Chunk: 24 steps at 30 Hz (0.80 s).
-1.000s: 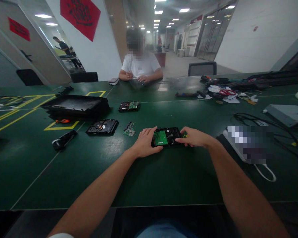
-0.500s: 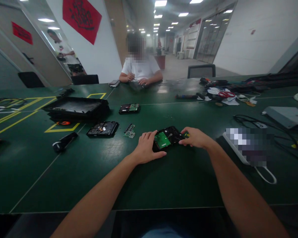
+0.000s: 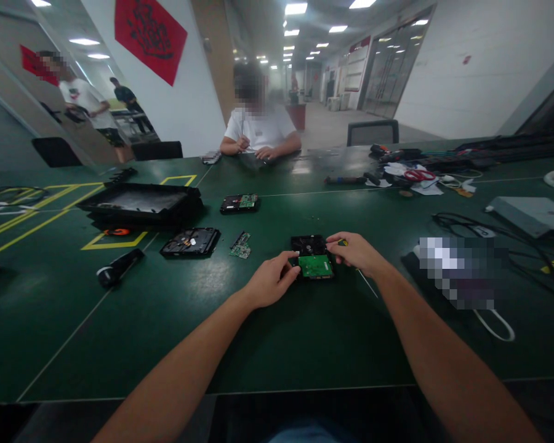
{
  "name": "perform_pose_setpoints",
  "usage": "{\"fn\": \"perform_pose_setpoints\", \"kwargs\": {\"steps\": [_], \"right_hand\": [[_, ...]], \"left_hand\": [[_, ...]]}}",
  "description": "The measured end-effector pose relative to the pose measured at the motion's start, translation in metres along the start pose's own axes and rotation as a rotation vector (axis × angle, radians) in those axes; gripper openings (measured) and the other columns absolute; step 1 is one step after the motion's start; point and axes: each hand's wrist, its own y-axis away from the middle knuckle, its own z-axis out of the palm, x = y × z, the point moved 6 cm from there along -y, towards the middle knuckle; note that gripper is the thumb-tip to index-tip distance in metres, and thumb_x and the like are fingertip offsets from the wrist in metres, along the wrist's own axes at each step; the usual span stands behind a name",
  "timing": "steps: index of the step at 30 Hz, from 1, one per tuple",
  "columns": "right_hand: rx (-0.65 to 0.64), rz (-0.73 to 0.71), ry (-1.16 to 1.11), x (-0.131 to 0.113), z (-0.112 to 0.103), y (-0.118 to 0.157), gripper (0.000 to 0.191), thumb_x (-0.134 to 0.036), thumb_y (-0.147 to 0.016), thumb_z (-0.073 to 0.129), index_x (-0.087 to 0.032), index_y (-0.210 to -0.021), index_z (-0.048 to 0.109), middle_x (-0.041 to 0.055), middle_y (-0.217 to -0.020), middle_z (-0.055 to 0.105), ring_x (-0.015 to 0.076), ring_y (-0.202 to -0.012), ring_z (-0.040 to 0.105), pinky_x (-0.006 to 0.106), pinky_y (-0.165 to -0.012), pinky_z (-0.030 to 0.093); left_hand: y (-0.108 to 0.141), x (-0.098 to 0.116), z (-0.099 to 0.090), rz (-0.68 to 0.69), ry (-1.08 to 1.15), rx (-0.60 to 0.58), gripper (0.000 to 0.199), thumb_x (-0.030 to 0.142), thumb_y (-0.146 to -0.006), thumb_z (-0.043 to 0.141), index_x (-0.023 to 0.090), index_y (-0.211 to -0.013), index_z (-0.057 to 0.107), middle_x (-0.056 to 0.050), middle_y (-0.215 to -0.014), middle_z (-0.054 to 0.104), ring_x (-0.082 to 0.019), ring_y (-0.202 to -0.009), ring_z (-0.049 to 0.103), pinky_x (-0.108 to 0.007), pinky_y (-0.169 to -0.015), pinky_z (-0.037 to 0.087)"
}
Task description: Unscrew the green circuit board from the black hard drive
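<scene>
A hard drive [image 3: 310,245] lies flat on the green table, its green circuit board facing up on the side nearer me. My left hand [image 3: 273,278] is closed on the drive's left edge, thumb and fingertips against its side. My right hand [image 3: 354,252] is at the drive's right edge, fingertips touching its corner. Tucked in that hand is a screwdriver [image 3: 368,284]; a bit of its yellow handle shows between the fingers, and its thin shaft points down and right.
Left of the drive lie a loose circuit board [image 3: 240,245], an opened hard drive [image 3: 190,242] and another hard drive [image 3: 239,203]. Beyond them sits a black tray [image 3: 141,203]. A cabled device [image 3: 461,271] is to the right. Across the table a person [image 3: 261,129] is seated.
The hard drive has turned so its circuit board now faces me squarely. My right hand has shifted slightly left, and the screwdriver's shaft has come into sight.
</scene>
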Motion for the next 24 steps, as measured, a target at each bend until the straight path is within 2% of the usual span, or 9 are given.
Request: {"fn": "perform_pose_setpoints", "kwargs": {"steps": [4, 5, 7, 9, 11, 14, 18, 22, 24], "right_hand": [[-0.007, 0.029, 0.039, 0.003, -0.002, -0.002, 0.029, -0.030, -0.089, 0.071, -0.018, -0.115, 0.073, -0.0005, -0.064, 0.061, 0.0099, -0.050, 0.046, 0.024, -0.045, 0.032], [-0.014, 0.039, 0.032, 0.005, -0.002, -0.002, 0.025, -0.028, -0.088, 0.070, -0.017, -0.111, 0.074, -0.0010, -0.063, 0.059, 0.0099, -0.050, 0.045, 0.024, -0.045, 0.031], [-0.039, 0.044, -0.004, 0.009, 0.000, -0.004, 0.022, -0.028, -0.089, 0.068, -0.017, -0.107, 0.074, -0.0015, -0.063, 0.056, 0.0098, -0.051, 0.044, 0.023, -0.045, 0.029], [-0.056, 0.043, -0.039, 0.012, 0.003, -0.006, 0.024, -0.032, -0.092, 0.066, -0.017, -0.108, 0.074, -0.0022, -0.062, 0.054, 0.0097, -0.051, 0.042, 0.024, -0.046, 0.028], [-0.066, 0.049, -0.052, 0.014, 0.006, -0.007, 0.027, -0.037, -0.093, 0.066, -0.018, -0.111, 0.075, -0.0034, -0.060, 0.051, 0.0098, -0.051, 0.041, 0.024, -0.046, 0.028], [-0.091, 0.045, -0.061, 0.014, 0.008, -0.007, 0.031, -0.040, -0.094, 0.065, -0.018, -0.114, 0.075, -0.0038, -0.059, 0.050, 0.0098, -0.051, 0.040, 0.024, -0.047, 0.027], [-0.142, 0.024, -0.101, 0.013, 0.009, -0.007, 0.035, -0.042, -0.094, 0.066, -0.018, -0.119, 0.074, -0.0040, -0.061, 0.050, 0.0097, -0.053, 0.040, 0.024, -0.048, 0.027], [-0.182, 0.000, -0.106, 0.011, 0.014, -0.006, 0.038, -0.044, -0.094, 0.066, -0.019, -0.122, 0.073, -0.0053, -0.058, 0.046, 0.0097, -0.051, 0.037, 0.024, -0.048, 0.024], [-0.151, -0.010, -0.058, 0.009, 0.016, -0.006, 0.038, -0.045, -0.094, 0.067, -0.020, -0.122, 0.074, -0.0045, -0.059, 0.049, 0.0106, -0.052, 0.040, 0.024, -0.050, 0.028]], "left_hand": [[-0.001, -0.006, -0.002, 0.009, 0.005, 0.054, 0.037, 0.035, -0.107, 0.046, 0.023, -0.141, 0.052, -0.001, -0.089, 0.072, -0.020, -0.077, 0.067, -0.035, -0.074, 0.053], [-0.002, -0.009, -0.006, 0.013, -0.014, 0.101, 0.035, 0.034, -0.106, 0.048, 0.023, -0.140, 0.054, -0.002, -0.094, 0.072, -0.021, -0.083, 0.067, -0.037, -0.079, 0.055], [-0.003, -0.015, -0.010, 0.074, -0.050, 0.157, 0.039, 0.033, -0.103, 0.056, 0.024, -0.140, 0.055, -0.007, -0.114, 0.069, -0.025, -0.110, 0.064, -0.044, -0.097, 0.054], [-0.005, -0.021, -0.010, 0.124, -0.080, 0.139, 0.052, 0.034, -0.097, 0.066, 0.027, -0.147, 0.052, -0.010, -0.136, 0.060, -0.029, -0.130, 0.055, -0.050, -0.112, 0.047], [-0.006, -0.028, -0.009, 0.127, -0.070, 0.103, 0.071, 0.038, -0.093, 0.074, 0.033, -0.156, 0.043, -0.011, -0.148, 0.051, -0.032, -0.140, 0.047, -0.054, -0.119, 0.042], [-0.008, -0.033, -0.008, 0.108, -0.072, 0.077, 0.089, 0.048, -0.086, 0.081, 0.036, -0.162, 0.034, -0.012, -0.155, 0.043, -0.034, -0.146, 0.042, -0.057, -0.122, 0.038], [-0.008, -0.032, -0.007, 0.094, -0.102, 0.074, 0.098, 0.059, -0.080, 0.083, 0.034, -0.162, 0.035, -0.014, -0.160, 0.038, -0.037, -0.151, 0.036, -0.059, -0.124, 0.035], [-0.008, -0.024, -0.005, 0.115, -0.128, 0.060, 0.097, 0.064, -0.078, 0.083, 0.033, -0.159, 0.040, -0.016, -0.163, 0.037, -0.040, -0.153, 0.033, -0.063, -0.124, 0.032], [-0.009, -0.016, -0.002, 0.128, -0.140, 0.046, 0.090, 0.065, -0.079, 0.081, 0.030, -0.155, 0.046, -0.016, -0.165, 0.036, -0.040, -0.155, 0.031, -0.064, -0.125, 0.030]]}}
